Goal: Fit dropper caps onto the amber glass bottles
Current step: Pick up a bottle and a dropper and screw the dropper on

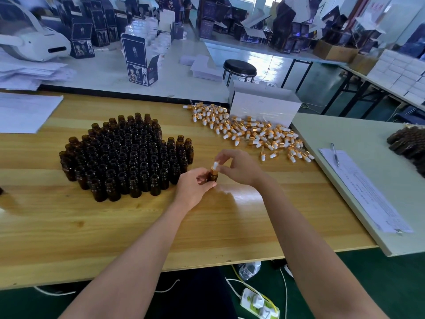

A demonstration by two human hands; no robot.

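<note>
My left hand (194,188) grips one amber glass bottle (213,177) upright just above the wooden table (115,226). A dropper cap (214,168) with a gold collar and white bulb sits on the bottle's neck, and my right hand (239,168) pinches that cap from above. To the left stands a dense cluster of several open amber bottles (128,157). A loose heap of dropper caps (250,132) lies at the back right of the table.
A white cardboard box (264,104) stands behind the cap heap. Paper sheets (25,111) lie at the table's far left. A grey board (358,171) with a form and a pen (335,154) adjoins on the right, with more dark bottles (411,146) at its edge.
</note>
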